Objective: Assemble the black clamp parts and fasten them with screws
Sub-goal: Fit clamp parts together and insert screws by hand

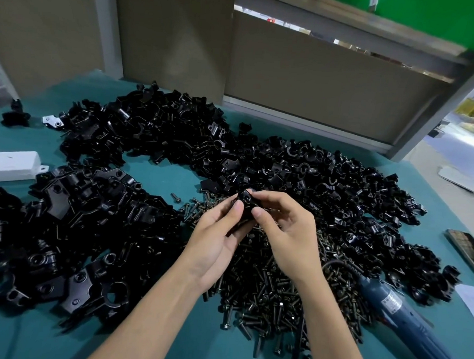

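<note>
Above the screw pile [273, 289], 1 black clamp part [245, 207] is pinched by both hands: left hand [218, 239] and right hand [288, 235], fingers curled around it. Beyond, loose clamp parts [155, 130] are heaped on the green table [25, 136].

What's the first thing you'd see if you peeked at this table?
Shiny black clamp parts heaped all across the green table. In the middle, the left hand and right hand pinch one black clamp piece above a pile of screws, with a blue power tool lying at the right.
</note>
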